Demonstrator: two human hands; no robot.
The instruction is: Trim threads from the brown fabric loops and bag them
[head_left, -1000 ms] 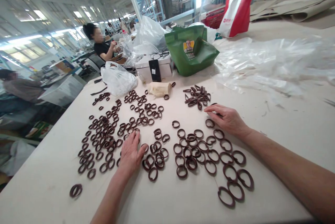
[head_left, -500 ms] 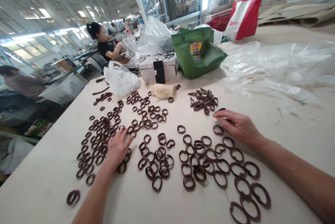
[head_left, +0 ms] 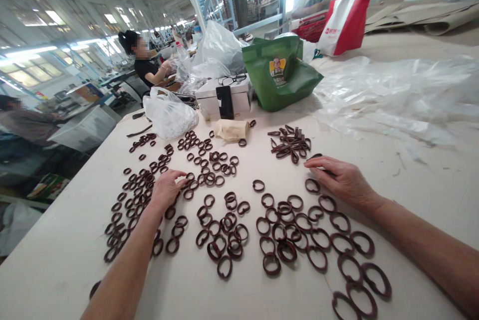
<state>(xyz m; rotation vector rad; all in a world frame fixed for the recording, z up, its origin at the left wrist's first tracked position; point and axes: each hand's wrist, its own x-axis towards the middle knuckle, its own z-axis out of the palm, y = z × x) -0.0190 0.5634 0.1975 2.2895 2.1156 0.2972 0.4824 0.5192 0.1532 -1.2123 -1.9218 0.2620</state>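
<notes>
Many dark brown leather-like loops lie in loose groups on the pale table [head_left: 179,285]. My left hand [head_left: 167,191] is over the left groups, thumb and forefinger closed at the edge of a small brown loop [head_left: 189,177]. On the right, my right hand [head_left: 342,180] rests low with bent fingers. A dark brown loop [head_left: 314,156] shows at its fingertips, partly hidden behind them, and something dark shows under the fingers. Just beyond lies a pile of flattened brown loops [head_left: 291,143]. Larger open loops [head_left: 350,266] spread below the right hand; mid-sized loops [head_left: 224,238] lie between my arms.
At the back stand a green bag [head_left: 280,78], a white box [head_left: 204,95] with a black phone [head_left: 225,102] against it, and a clear plastic bag [head_left: 170,113]. A beige packet [head_left: 231,130] lies in front. Plastic sheeting [head_left: 396,95] covers the right. Other people sit beyond.
My left hand has gone from spread fingers over the loops to a pinch at one small loop. My right hand has stayed nearly still. The view has shifted slightly.
</notes>
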